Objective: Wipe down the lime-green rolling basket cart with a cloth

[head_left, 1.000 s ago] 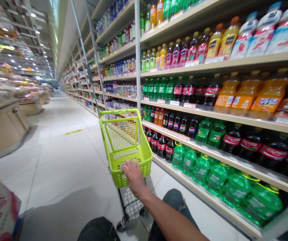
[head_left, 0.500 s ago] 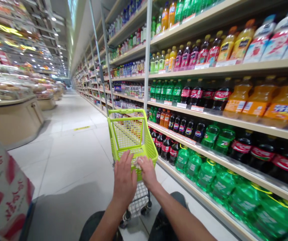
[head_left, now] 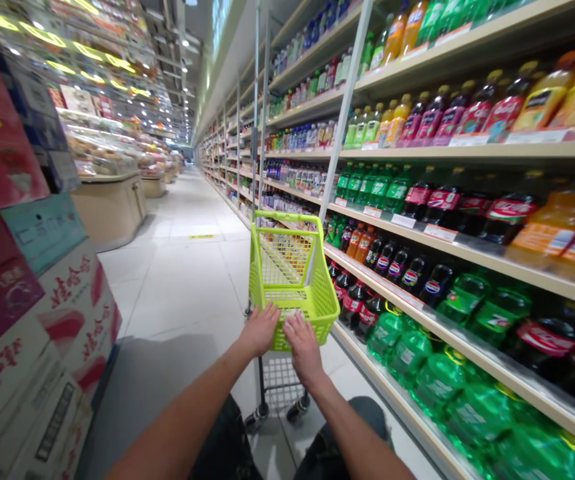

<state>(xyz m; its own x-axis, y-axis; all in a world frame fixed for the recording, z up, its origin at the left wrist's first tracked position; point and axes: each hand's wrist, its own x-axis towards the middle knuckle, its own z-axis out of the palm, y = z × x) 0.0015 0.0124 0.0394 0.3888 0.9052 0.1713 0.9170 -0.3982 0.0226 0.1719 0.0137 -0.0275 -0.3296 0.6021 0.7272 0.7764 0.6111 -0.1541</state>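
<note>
Cartons (head_left: 82, 307), then, on pale tiles (head_left: 177, 283), a lime-green cart (head_left: 331, 310) standing just beside bottle shelves (head_left: 492, 261).
Left hand (head_left: 263, 329) lies on the cart's near rim, fingers fairly straight; right hand (head_left: 305, 347) sits just beside, fingers bent at that rim; whether either grips, I cannot tell.

Lime green and latticed on the shopping cart (head_left: 329, 301), clear green on the yellow-handled bottles (head_left: 438, 375), black with red labels on the cola bottles (head_left: 551, 340), red-patterned white on the cartons (head_left: 73, 308).
</note>
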